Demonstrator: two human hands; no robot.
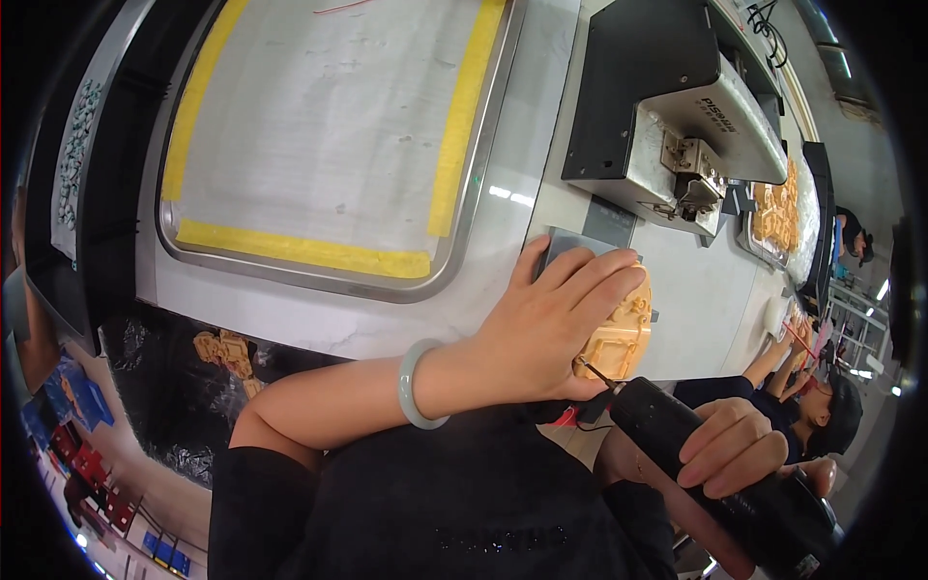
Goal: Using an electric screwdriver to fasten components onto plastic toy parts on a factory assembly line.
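Note:
My left hand (pixel 561 314) is wrapped over a pale orange moulded plastic part (pixel 619 338), its fingers along the top and the thumb at the near edge. A grey block (pixel 572 244) shows just beyond my fingers; whether the part rests on it is hidden. In my right hand (pixel 737 447) is a black electric screwdriver (pixel 667 418), held at a slant. Its thin bit (pixel 597 373) reaches the near left corner of the part, beside my left thumb. Any screw at the tip is too small to make out.
A steel tray (pixel 464 237) with a white sheet and yellow tape lies ahead to the left. At the far right stands a black and silver machine (pixel 677 116), with a tray of orange parts (pixel 773 213) beyond it. A black-lined bin (pixel 174 406) is at lower left. Another person (pixel 822 416) works at right.

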